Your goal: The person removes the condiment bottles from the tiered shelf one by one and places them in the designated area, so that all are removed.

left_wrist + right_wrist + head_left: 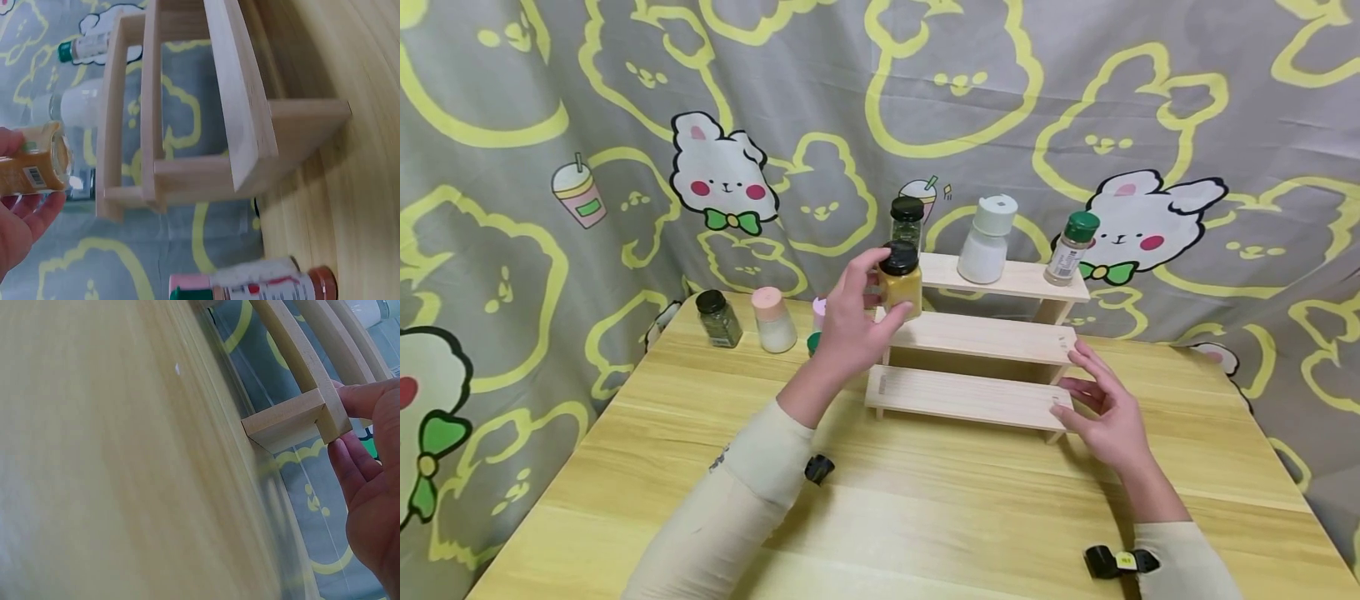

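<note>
My left hand (852, 321) holds a spice jar (902, 289) of yellow powder with a black lid, raised in front of the left end of a three-step wooden shelf rack (981, 336). The left wrist view shows the jar (36, 164) between thumb and fingers, its barcode label visible. With thumb and fingers, my right hand (1108, 412) grips the rack's right end, at the edge of the lowest board (306, 369). On the top step stand a black-lidded jar (907, 218), partly hidden, a white-capped shaker (985, 242) and a green-capped bottle (1070, 250).
Left of the rack on the table (925, 517) stand a black-lidded herb jar (718, 321) and a pink-capped shaker (773, 321). A lilac cap (819, 313) and a green cap (813, 342) show partly behind my left arm. A patterned curtain (820, 75) hangs behind.
</note>
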`<control>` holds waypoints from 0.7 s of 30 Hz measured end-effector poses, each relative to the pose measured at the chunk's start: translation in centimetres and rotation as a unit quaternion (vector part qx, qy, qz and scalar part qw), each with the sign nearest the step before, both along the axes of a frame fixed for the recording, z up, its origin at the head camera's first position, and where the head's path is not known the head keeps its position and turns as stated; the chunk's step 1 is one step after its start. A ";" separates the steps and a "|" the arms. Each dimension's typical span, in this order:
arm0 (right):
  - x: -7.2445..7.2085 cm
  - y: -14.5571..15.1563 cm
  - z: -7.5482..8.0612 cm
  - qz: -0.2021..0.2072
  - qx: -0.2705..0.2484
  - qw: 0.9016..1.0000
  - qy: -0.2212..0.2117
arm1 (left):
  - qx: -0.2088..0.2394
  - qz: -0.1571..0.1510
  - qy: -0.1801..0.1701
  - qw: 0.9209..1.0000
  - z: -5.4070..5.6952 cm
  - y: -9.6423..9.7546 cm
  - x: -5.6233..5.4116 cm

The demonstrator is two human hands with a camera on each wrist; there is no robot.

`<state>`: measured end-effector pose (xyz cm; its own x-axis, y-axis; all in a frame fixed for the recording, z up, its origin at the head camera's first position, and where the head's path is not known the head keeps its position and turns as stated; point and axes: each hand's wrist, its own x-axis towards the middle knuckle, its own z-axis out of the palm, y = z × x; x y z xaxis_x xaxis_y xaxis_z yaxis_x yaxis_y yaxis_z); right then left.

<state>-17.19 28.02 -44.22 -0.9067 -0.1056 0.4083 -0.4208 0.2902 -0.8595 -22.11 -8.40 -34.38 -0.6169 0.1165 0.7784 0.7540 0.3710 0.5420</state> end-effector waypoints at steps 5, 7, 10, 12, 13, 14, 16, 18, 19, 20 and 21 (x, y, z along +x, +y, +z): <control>-0.7 0.7 -1.4 0.000 -0.005 1.000 0.002 | -0.005 0.031 -0.008 0.999 -0.3 -1.6 0.2; -0.9 0.9 -1.8 -0.001 -0.003 1.000 0.002 | -0.006 0.045 -0.015 0.999 -0.4 -2.3 0.3; -1.0 1.1 -2.1 -0.002 0.000 1.000 0.002 | -0.006 0.059 -0.021 0.998 -0.7 -3.3 0.5; -1.1 1.1 -2.1 -0.001 0.001 1.000 0.003 | -0.004 0.063 -0.025 0.998 -0.8 -3.9 0.6; -1.1 1.1 -2.1 0.000 0.002 1.000 0.003 | -0.002 0.065 -0.025 0.998 -0.9 -4.2 0.7; -1.1 1.1 -2.1 0.000 0.002 1.000 0.004 | -0.001 0.067 -0.026 0.997 -0.9 -4.4 0.7; -1.1 1.2 -2.1 0.000 0.003 1.000 0.005 | 0.000 0.074 -0.024 0.997 -1.1 -4.9 0.8; -1.1 1.2 -2.0 0.000 0.002 1.000 0.004 | 0.000 0.080 -0.025 0.997 -1.3 -5.5 0.9; -1.0 1.0 -1.8 0.000 0.002 1.000 0.004 | 0.001 0.081 -0.026 0.996 -1.3 -5.7 1.0; -0.8 0.9 -1.5 0.001 0.002 1.000 0.004 | 0.002 0.083 -0.027 0.996 -1.4 -6.0 1.0; -0.7 0.9 -1.4 0.002 0.000 1.000 0.005 | 0.002 0.084 -0.028 0.996 -1.5 -6.2 1.0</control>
